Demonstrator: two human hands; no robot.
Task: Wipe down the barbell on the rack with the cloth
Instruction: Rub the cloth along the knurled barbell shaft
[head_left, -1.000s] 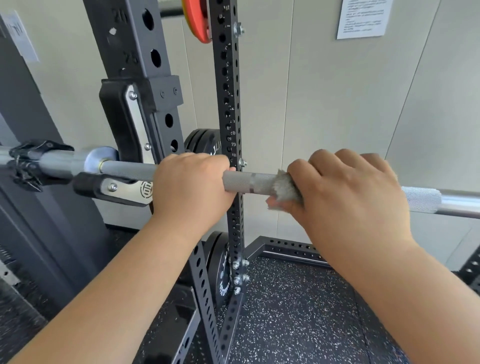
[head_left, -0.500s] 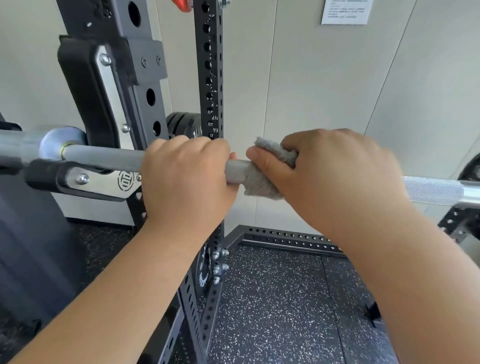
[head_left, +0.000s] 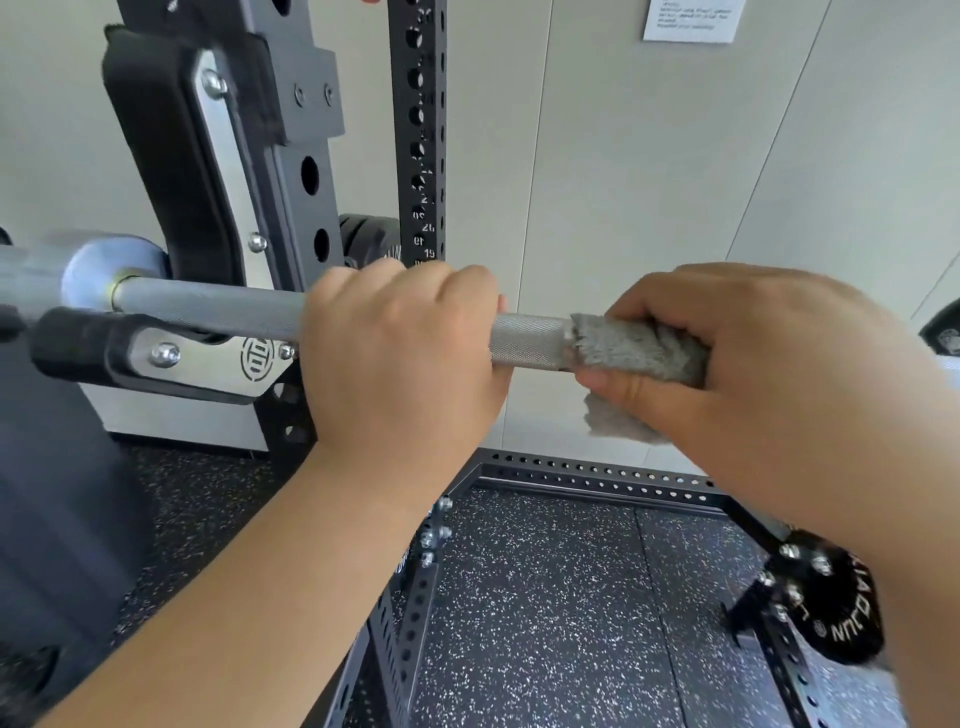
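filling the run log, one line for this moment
left hand grips barbell | right hand grips cloth wrapped round barbell | phase: wiping

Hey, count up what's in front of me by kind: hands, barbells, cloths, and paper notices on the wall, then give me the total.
Hands: 2 (left hand gripping the bar, right hand holding the cloth around it)
Barbell: 1
Cloth: 1
Wall notice: 1
Total: 5
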